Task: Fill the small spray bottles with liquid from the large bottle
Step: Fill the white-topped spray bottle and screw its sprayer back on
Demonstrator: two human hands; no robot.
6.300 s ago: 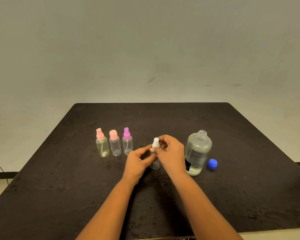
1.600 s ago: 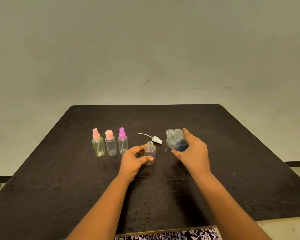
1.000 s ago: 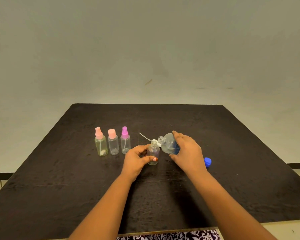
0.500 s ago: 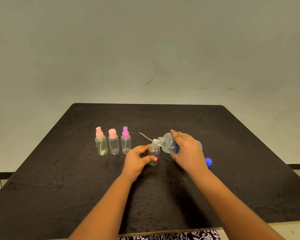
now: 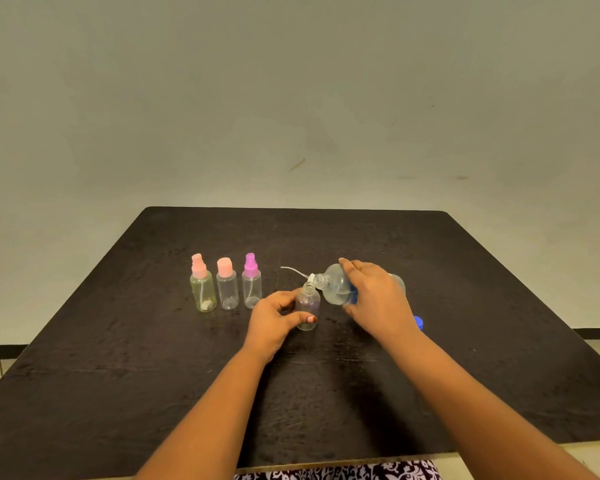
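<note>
1. Clear plastic is all you have to aim by: your left hand (image 5: 274, 320) grips the uncapped small spray bottle (image 5: 307, 306), which stands upright on the dark counter (image 5: 465, 271), with your thumb across its front.
2. Your right hand (image 5: 378, 303) is wrapped around the large bottle (image 5: 336, 287), tipped almost flat. Its open mouth sits just above and beside the small neck. I cannot tell whether liquid is running yet.
3. The small neck is narrower than the mouth above it, so any extra tilt would likely send liquid over the rim and onto your left fingers and the counter.
4. The large bottle looks only partly full. Air gulping in could make the flow surge and throw the stream off the neck.
5. A wet, light bottle may slip in your grip or topple if you loosen it.
6. The white spray head (image 5: 297, 271) lies just behind both mouths, within reach of a spill. The blue cap (image 5: 418, 322) and the three capped bottles (image 5: 227, 289) on your left look safely apart.
</note>
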